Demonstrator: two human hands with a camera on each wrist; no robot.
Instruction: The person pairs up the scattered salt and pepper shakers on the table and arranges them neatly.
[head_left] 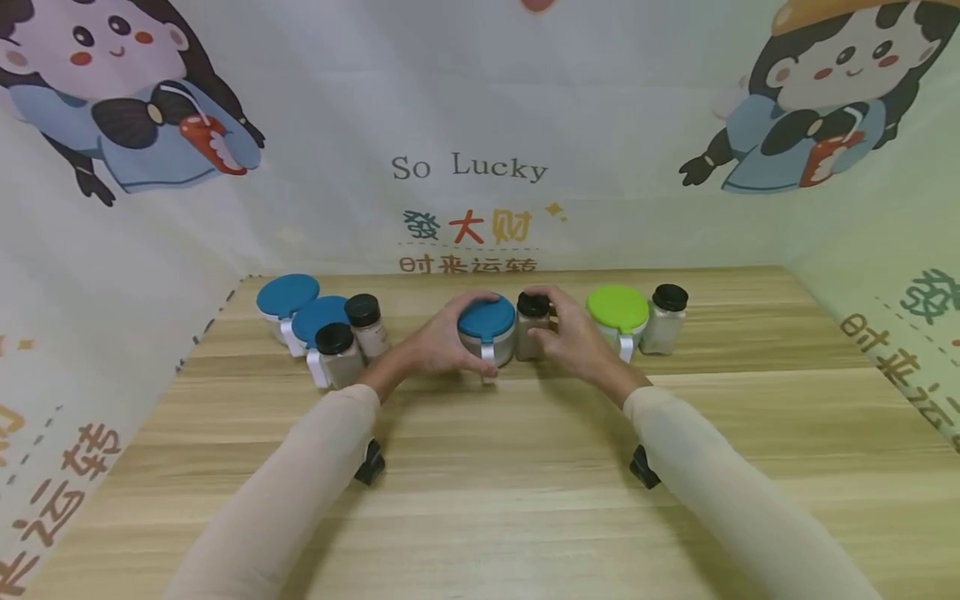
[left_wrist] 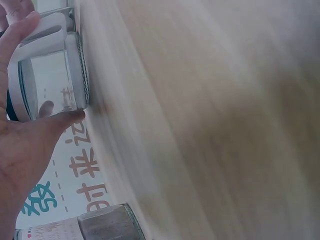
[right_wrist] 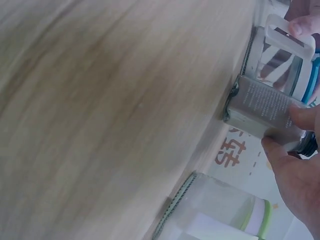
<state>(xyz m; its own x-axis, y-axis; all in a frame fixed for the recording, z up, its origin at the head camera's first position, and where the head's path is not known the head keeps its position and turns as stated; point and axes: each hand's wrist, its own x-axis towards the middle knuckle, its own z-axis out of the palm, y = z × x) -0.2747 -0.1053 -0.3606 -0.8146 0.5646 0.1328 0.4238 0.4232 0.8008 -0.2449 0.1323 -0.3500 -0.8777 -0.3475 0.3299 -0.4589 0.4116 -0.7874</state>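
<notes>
Near the middle of the table, my left hand (head_left: pixel 442 340) grips a clear glass jar (head_left: pixel 487 320) with a blue lid and white handle. In the left wrist view its thumb lies along the side of the glass jar (left_wrist: pixel 54 80), with fingers at the handle. Close on the right, my right hand (head_left: pixel 576 340) holds a square seasoning bottle (head_left: pixel 531 333) with a black cap. Thumb and fingers pinch the upper part of this bottle (right_wrist: pixel 262 106) in the right wrist view. Jar and bottle stand upright side by side.
Right of my hands stand a green-lidded jar (head_left: pixel 617 308) and another black-capped bottle (head_left: pixel 665 323). To the left cluster two blue-lidded jars (head_left: pixel 288 295) and two black-capped bottles (head_left: pixel 364 312). A printed curtain (head_left: pixel 615 150) hangs behind the wooden table (head_left: pixel 495 492).
</notes>
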